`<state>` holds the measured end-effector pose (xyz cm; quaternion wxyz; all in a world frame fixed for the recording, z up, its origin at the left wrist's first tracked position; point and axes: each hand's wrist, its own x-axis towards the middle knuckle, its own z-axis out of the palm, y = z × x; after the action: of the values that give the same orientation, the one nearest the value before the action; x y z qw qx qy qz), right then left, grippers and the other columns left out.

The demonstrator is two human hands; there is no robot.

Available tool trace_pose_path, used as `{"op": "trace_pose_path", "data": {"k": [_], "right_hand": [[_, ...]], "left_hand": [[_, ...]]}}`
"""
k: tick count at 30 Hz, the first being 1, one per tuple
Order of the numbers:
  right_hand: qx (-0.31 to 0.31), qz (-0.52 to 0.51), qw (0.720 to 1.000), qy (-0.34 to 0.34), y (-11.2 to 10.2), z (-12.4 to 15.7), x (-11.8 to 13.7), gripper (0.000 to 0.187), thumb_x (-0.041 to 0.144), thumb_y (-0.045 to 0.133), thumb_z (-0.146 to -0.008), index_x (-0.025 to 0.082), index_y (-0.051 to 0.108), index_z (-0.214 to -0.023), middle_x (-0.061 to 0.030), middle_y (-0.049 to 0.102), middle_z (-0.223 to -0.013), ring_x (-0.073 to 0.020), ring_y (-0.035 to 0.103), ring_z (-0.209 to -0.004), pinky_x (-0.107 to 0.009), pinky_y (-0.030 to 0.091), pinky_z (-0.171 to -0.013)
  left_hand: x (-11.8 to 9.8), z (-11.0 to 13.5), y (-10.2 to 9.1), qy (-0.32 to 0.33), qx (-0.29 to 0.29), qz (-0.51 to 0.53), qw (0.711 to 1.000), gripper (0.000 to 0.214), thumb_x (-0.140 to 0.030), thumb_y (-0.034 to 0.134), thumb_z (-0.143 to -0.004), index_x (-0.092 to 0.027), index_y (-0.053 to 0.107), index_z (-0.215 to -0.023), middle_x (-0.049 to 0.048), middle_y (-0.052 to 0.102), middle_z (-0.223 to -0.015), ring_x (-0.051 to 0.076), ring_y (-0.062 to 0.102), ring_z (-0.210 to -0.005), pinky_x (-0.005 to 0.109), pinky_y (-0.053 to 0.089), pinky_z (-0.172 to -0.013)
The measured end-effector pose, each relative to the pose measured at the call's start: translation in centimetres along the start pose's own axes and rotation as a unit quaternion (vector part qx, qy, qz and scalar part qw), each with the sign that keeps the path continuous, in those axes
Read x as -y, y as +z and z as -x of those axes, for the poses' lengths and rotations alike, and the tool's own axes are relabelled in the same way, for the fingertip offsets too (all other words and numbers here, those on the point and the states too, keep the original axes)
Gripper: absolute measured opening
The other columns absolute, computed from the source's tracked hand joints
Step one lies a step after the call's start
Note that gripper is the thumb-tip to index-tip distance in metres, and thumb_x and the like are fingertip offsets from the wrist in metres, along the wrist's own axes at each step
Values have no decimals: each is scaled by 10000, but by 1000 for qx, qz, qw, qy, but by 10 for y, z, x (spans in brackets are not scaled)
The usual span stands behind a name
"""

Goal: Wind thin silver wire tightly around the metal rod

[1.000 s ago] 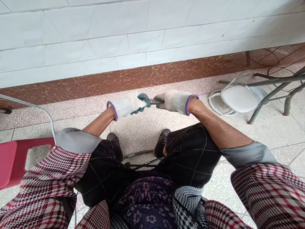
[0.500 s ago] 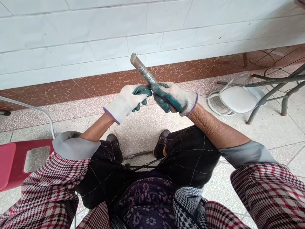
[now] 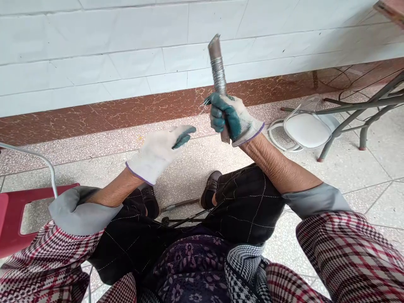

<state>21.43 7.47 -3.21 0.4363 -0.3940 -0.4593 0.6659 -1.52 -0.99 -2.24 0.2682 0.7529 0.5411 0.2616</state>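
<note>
The right hand (image 3: 223,115) is clamping a tube (image 3: 215,48); coiled wire (image 3: 218,75) is already wrapping it, loose ends (image 3: 203,104) remaining; the left hand (image 3: 162,147) is hovering apart, grip unclear.

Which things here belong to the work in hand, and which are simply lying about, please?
Likely in use:
wire-wrapped rod, gripped in the right hand
gloves
perhaps the lower bar

Apparently just around:
white-seated chair
red seat
grey-legged frame

You are wearing purple-hemmed white knit gloves (image 3: 154,153) with green-coated fingers (image 3: 184,135), red-black-white checked sleeves (image 3: 344,248) with smooth grey cuffs (image 3: 318,200), and black trousers (image 3: 252,206) with white dashed checks. A dark purple floral garment (image 3: 192,273) is covering your front.
</note>
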Motion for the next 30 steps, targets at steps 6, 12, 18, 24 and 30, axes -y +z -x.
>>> {"op": "trace_pose_path", "data": {"k": [6,12,18,24,30], "right_hand": [[23,88,996,-12,-34,-6,16,431,721,783,-923,343,612,-1038,23,431,-637,-238,450,-536,-384,361,-411],[-2,55,997,-60,-40,-3,15,363,594,826,-921,323,587,-958,37,419,-618,-197,414,-514,-353,345,-407],[2,52,997,-52,8,25,12,286,373,849,-847,274,588,-779,52,429,-585,-111,333,-462,-277,333,-365],[-10,135,991,-19,42,47,18,326,242,874,-848,244,578,-712,16,525,-576,-108,429,-475,-225,339,-323],[1,88,996,9,40,46,19,310,272,830,-929,253,594,-729,12,451,-593,-129,356,-468,-274,307,-347]], "left_hand": [[14,-11,-18,-141,-74,169,973,258,-262,672,-896,-205,813,-1105,32,705,-701,180,594,-588,308,495,-584],[39,-17,-48,-171,67,175,967,187,-244,756,-773,-210,813,-948,36,702,-656,156,540,-493,297,434,-515],[13,-24,-47,-88,51,276,956,324,-378,808,-841,-197,815,-1110,125,823,-1232,258,756,-1094,406,610,-993],[-11,-33,-5,-62,20,198,978,70,-264,764,-858,-194,764,-867,57,772,-906,237,726,-933,360,596,-839],[-9,-23,-8,-77,-38,211,974,57,-220,733,-867,-211,778,-901,62,789,-914,239,745,-933,361,610,-808]]}}
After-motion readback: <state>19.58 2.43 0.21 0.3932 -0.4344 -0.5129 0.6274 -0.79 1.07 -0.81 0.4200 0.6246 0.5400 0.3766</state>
